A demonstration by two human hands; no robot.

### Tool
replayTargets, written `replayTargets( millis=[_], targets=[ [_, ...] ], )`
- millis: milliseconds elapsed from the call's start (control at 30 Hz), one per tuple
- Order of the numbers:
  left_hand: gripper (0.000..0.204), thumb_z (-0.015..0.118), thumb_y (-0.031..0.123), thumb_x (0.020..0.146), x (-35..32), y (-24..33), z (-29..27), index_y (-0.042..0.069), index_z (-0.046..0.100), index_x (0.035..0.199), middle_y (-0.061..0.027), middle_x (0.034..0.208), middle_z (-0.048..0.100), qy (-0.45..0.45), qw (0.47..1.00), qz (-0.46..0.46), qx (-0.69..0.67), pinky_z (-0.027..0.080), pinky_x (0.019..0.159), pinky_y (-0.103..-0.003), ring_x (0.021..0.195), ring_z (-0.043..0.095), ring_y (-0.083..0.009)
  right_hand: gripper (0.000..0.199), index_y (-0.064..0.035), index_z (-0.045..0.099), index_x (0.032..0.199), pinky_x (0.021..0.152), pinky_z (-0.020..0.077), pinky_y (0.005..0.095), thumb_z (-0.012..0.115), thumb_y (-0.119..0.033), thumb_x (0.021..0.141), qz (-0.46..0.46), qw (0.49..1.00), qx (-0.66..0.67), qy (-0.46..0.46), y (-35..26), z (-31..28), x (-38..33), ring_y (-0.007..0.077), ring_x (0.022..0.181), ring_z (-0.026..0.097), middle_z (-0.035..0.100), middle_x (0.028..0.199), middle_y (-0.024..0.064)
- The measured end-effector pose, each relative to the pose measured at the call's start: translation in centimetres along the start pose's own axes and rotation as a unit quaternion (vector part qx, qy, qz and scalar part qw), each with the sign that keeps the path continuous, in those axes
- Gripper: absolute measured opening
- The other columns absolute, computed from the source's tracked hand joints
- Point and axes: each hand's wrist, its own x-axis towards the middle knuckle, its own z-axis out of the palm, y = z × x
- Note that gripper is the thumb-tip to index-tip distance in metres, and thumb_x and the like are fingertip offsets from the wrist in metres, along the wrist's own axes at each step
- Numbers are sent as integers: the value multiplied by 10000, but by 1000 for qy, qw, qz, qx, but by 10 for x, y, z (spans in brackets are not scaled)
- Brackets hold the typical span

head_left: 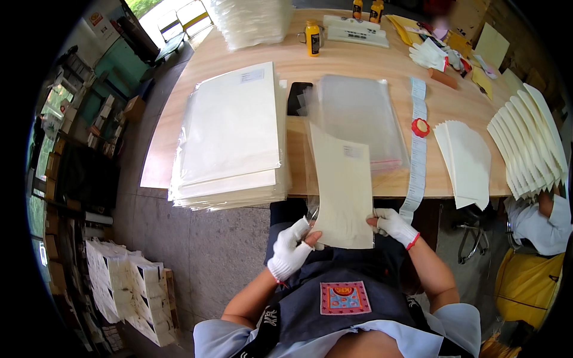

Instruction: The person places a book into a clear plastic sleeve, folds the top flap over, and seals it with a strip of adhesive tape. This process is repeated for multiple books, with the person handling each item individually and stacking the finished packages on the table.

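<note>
Between my hands a cream paper sheet (pixel 343 191) with a small white label sits in a clear plastic bag, its far part resting over the table edge. My left hand (pixel 290 249), in a white knit glove with bare fingertips, is closed on the bag's near left edge. My right hand (pixel 394 228), gloved the same way, pinches the right edge of the sheet and bag. Just beyond lies a stack of clear plastic bags (pixel 358 110), partly under the sheet. A tall stack of bagged cream sheets (pixel 233 131) stands to the left.
A strip of labels (pixel 417 164) with a red round object (pixel 420 127) on it lies on the right. Fanned cream sheets (pixel 464 161) are beside it. Farther back are a black phone (pixel 299 98), an orange bottle (pixel 313 39) and spare gloves (pixel 428 55). A co-worker's sleeve (pixel 540 224) shows far right.
</note>
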Motion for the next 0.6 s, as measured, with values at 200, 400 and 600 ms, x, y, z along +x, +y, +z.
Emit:
replayTargets(
  millis=[200,400,600],
  targets=[
    [232,454,173,918,-10,60,-65,-33,557,895,-27,582,547,257,917,274,135,405,423,-200,469,550,-92,263,-73,501,738,404,247,202,544,-285,888,-160,979,128,-15,-106,30,39,31,435,333,411,544,-41],
    [204,454,108,882,12,54,-172,17,601,990,-123,959,615,480,768,251,342,468,692,-275,833,585,-209,279,-71,486,697,435,282,210,562,-273,873,-338,941,-23,14,-230,81,86,33,485,350,426,542,-46],
    [469,389,20,799,22,-2,-176,24,441,1265,-121,1291,437,483,825,266,126,446,891,-336,1118,486,-223,294,-57,530,733,491,349,234,540,-311,881,-331,942,25,48,-209,71,69,60,534,398,478,603,-4]
  ],
)
